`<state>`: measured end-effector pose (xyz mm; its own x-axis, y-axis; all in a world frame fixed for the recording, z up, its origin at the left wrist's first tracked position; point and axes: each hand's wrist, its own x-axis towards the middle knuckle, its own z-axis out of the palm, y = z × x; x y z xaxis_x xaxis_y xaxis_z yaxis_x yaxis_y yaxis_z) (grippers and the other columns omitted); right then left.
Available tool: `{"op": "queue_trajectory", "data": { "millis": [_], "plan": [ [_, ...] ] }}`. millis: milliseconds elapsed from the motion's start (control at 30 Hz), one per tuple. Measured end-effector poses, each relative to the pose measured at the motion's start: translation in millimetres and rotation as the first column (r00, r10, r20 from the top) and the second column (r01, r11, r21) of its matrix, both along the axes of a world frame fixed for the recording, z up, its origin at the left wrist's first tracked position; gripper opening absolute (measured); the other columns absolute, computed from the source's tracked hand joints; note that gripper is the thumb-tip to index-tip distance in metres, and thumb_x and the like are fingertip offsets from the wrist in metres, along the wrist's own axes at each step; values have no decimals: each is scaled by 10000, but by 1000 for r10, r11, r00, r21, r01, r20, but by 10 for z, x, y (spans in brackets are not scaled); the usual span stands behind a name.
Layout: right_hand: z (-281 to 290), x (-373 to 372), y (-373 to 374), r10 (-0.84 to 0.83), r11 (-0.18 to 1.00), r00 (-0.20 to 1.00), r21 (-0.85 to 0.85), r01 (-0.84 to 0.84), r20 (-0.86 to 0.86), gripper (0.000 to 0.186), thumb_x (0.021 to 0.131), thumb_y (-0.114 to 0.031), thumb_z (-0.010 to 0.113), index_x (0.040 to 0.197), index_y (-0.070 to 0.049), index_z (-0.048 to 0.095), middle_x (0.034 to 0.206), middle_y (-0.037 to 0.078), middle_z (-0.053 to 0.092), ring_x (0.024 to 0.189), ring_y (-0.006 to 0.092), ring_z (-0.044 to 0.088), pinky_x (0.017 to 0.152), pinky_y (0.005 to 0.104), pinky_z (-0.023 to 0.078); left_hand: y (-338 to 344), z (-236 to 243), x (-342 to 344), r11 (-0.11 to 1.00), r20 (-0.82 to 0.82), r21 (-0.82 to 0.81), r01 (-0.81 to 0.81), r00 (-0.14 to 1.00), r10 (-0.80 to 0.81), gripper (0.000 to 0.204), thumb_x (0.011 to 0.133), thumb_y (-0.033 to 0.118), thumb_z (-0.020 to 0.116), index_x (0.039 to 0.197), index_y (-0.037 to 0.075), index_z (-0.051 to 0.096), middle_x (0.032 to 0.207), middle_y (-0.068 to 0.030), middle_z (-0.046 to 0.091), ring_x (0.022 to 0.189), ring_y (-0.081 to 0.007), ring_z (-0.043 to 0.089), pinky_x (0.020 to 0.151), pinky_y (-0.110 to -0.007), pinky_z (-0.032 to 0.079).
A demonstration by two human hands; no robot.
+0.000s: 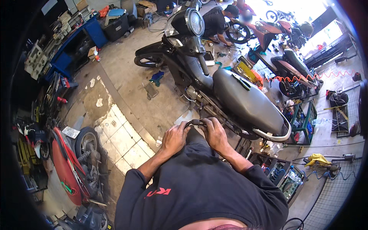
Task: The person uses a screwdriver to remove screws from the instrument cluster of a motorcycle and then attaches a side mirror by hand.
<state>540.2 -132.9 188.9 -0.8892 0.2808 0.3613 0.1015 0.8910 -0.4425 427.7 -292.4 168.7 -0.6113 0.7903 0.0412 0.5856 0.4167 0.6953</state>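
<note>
Close in front of my body, both hands meet on a small curved black part (pixel 195 122) that looks like a short piece of hose; its exact kind I cannot make out. My left hand (pixel 175 137) is closed on its left end. The fingers of my right hand (pixel 215 134) pinch its right end. Just beyond my hands stands a black motorcycle (pixel 191 74) with a long dark grey seat (pixel 243 94) and a pale grab rail (pixel 278 134) at its rear. The motorcycle's lower side near my hands is partly hidden by them.
At the left lies a red motorcycle body panel (pixel 67 168) beside a wheel (pixel 87 142). An open tool cart (pixel 274 168) stands close on my right. Far off, a person in dark clothes (pixel 214 23) crouches by another motorcycle's wheel (pixel 237 33). A coiled orange hose (pixel 306 77) stretches across the right.
</note>
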Motion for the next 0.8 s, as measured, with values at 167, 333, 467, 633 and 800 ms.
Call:
{"op": "queue_trajectory", "data": {
  "millis": [167,333,467,633,800],
  "plan": [
    [-66,-423,218,79,992,995,96,-84,55,315,845,-144,698,1104,-11,577,970,156,592,884,341,603,752,419,503,107,13,-361,999,12,-35,-22,1000,23,205,1008,247,491,1051,48,519,809,-214,639,802,-428,630,678,-525,487],
    [-177,-1002,575,94,988,995,120,-96,22,273,843,-150,689,1061,-16,593,945,157,593,872,337,602,745,413,500,464,19,-935,986,64,-163,-14,998,24,231,1010,243,477,1116,44,527,863,-238,648,828,-439,632,697,-534,491],
    [-252,-1532,976,-19,898,1000,-440,9,-18,221,861,-110,702,1017,1,592,952,165,614,862,290,621,746,370,501,889,-143,-1429,999,116,-10,-40,992,41,291,1027,296,452,1162,51,530,843,-244,645,826,-455,629,688,-519,496],
    [-544,-1897,1456,-11,247,991,-961,-126,-132,547,954,-237,646,1376,-17,377,1159,67,577,1080,178,561,924,332,466,1614,-39,-1970,873,642,473,-116,724,-251,350,1067,355,385,1144,39,515,812,-131,631,823,-302,645,728,-378,502],
    [-984,-1756,1597,227,-441,964,-897,-22,-135,864,883,-356,723,1507,-9,236,1255,85,557,1205,162,511,1024,349,413,2266,-200,-2194,693,733,652,-306,488,-475,377,1074,360,371,1172,23,511,887,-75,618,969,-157,566,859,-322,470]
  ]
}}
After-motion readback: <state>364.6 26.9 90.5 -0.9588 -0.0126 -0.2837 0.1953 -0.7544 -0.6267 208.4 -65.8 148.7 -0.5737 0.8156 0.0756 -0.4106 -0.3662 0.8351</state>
